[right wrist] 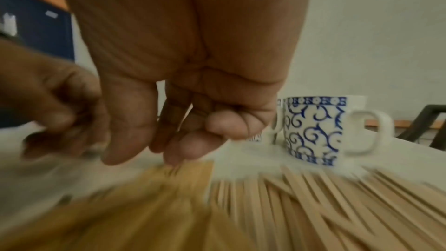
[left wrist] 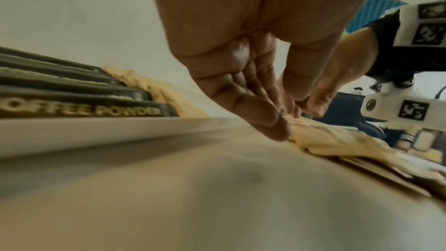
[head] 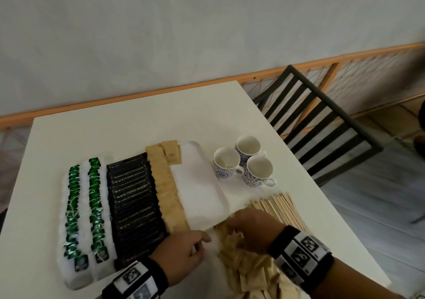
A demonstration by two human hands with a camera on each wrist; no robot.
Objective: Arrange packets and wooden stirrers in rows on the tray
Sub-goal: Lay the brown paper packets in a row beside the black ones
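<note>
A white tray [head: 200, 188] carries rows of green-and-white packets [head: 85, 211], black coffee packets [head: 135, 202] and brown packets [head: 165, 188]; its right part is bare. Loose brown packets [head: 248, 268] lie heaped on the table off the tray's near right corner. Wooden stirrers [head: 278, 206] lie fanned out to the right of the tray. My left hand [head: 204, 240] reaches to the heap's left edge, and its stretched fingertips [left wrist: 277, 131] touch the packets. My right hand [head: 232, 228] hovers over the heap with thumb and fingertips [right wrist: 183, 152] down on it; blur hides any grip.
Three blue-patterned white cups [head: 243, 160] stand just right of the tray, behind the stirrers. A black slatted chair [head: 322, 126] stands past the table's right edge. The table's far half is bare white surface, and a wall runs behind it.
</note>
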